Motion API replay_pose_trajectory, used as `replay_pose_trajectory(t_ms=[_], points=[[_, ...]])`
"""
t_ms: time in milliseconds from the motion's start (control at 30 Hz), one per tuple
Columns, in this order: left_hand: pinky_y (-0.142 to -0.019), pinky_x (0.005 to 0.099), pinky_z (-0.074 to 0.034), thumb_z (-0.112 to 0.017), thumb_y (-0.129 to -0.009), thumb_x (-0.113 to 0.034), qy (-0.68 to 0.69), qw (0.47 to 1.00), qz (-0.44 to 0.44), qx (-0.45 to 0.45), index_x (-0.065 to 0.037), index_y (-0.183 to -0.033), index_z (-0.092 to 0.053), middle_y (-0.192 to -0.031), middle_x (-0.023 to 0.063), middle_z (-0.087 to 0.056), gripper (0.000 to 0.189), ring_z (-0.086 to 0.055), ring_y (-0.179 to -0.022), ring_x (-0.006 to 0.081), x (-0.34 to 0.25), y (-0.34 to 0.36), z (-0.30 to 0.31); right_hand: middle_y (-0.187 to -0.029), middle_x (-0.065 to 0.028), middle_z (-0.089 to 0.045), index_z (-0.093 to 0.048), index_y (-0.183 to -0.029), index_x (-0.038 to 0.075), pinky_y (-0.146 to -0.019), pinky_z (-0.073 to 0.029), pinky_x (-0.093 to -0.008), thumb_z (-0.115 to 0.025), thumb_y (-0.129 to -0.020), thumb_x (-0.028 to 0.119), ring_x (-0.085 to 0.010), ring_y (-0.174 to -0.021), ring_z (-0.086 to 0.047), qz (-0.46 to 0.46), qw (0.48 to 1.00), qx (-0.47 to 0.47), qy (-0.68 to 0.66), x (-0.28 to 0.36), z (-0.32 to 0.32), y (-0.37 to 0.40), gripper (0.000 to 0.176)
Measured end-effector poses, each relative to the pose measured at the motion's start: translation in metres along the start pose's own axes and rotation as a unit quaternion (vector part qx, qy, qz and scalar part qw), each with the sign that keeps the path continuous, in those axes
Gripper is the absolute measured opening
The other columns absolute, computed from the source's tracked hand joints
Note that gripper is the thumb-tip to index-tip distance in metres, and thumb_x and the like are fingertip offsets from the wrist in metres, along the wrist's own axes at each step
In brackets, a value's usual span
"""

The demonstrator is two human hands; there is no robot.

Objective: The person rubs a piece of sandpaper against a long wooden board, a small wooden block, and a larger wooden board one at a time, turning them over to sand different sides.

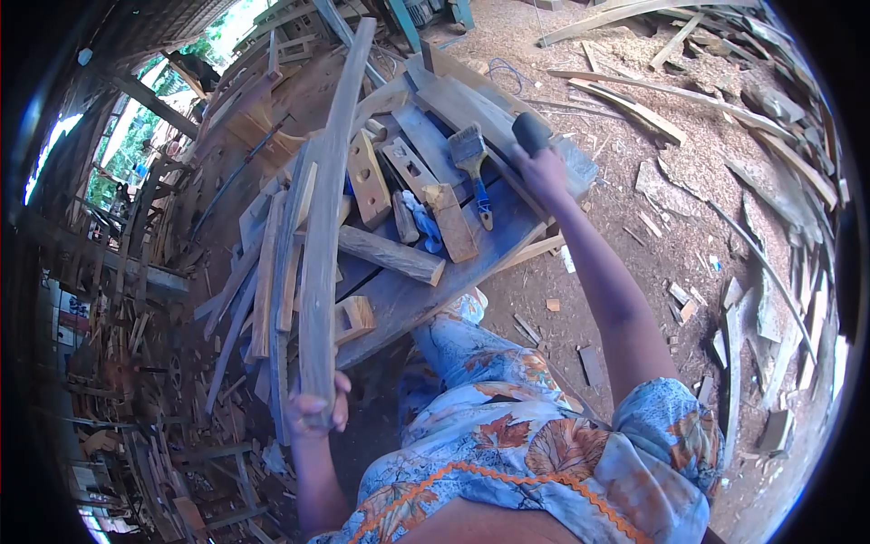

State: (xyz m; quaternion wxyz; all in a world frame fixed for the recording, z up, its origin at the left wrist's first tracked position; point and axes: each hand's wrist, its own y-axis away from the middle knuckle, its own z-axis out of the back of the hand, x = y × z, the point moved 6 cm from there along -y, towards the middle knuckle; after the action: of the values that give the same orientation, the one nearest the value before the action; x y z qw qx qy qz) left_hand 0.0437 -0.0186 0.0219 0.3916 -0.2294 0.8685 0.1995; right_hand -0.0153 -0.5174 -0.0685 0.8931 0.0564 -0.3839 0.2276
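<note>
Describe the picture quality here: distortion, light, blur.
Head view: heavy fisheye, black corners, the long plank in the left hand looks bowed; head view, upper left: daylight through the opening is blown out, with deep shadow below it; head view, centre: the right hand on the dark handle and the brush are sharp, no motion blur.

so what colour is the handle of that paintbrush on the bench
Blue; the paintbrush shows best in the head view, lying on the workbench.
</note>
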Motion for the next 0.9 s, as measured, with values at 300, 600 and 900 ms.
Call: replay_pose_trajectory(t_ms=[300, 600, 900], points=[[-0.041, 0.0352, -0.052, -0.06, -0.059, -0.003, 0.028, 0.992, 0.111, 0.044, 0.02, -0.129, -0.028, -0.087, 0.0365, -0.057, 0.08, -0.061, -0.049, 0.0306, 0.007, 0.072, 0.047, -0.112, -0.0111, -0.061, -0.054, -0.122, -0.003, -0.089, -0.043, -0.0291, -0.06, -0.09, 0.026, -0.0175, -0.104, -0.056, 0.018, 0.859, -0.167, -0.483, -0.022, 0.075, 0.008, 0.043], [-0.044, 0.0326, -0.053, -0.064, -0.063, -0.004, 0.044, 0.975, 0.201, 0.084, 0.018, -0.128, -0.031, -0.09, 0.0377, -0.057, 0.076, -0.063, -0.05, 0.0301, 0.023, 0.07, 0.049, -0.115, -0.0163, -0.062, -0.05, -0.127, -0.001, -0.089, -0.045, -0.0349, -0.062, -0.089, 0.034, -0.0255, -0.106, -0.06, 0.227, 0.908, -0.083, -0.341, 0.048, 0.054, 0.057, 0.053], [-0.039, 0.0351, -0.052, -0.06, -0.081, -0.035, 0.127, 0.987, 0.086, 0.038, 0.006, -0.142, -0.018, -0.106, 0.0473, -0.048, 0.085, -0.065, -0.056, 0.0351, 0.003, 0.063, 0.062, -0.123, -0.0203, -0.054, -0.045, -0.134, 0.011, -0.095, -0.042, -0.0464, -0.066, -0.082, 0.033, -0.0383, -0.114, -0.051, 0.329, 0.939, 0.02, -0.099, 0.084, -0.025, 0.11, 0.06]])
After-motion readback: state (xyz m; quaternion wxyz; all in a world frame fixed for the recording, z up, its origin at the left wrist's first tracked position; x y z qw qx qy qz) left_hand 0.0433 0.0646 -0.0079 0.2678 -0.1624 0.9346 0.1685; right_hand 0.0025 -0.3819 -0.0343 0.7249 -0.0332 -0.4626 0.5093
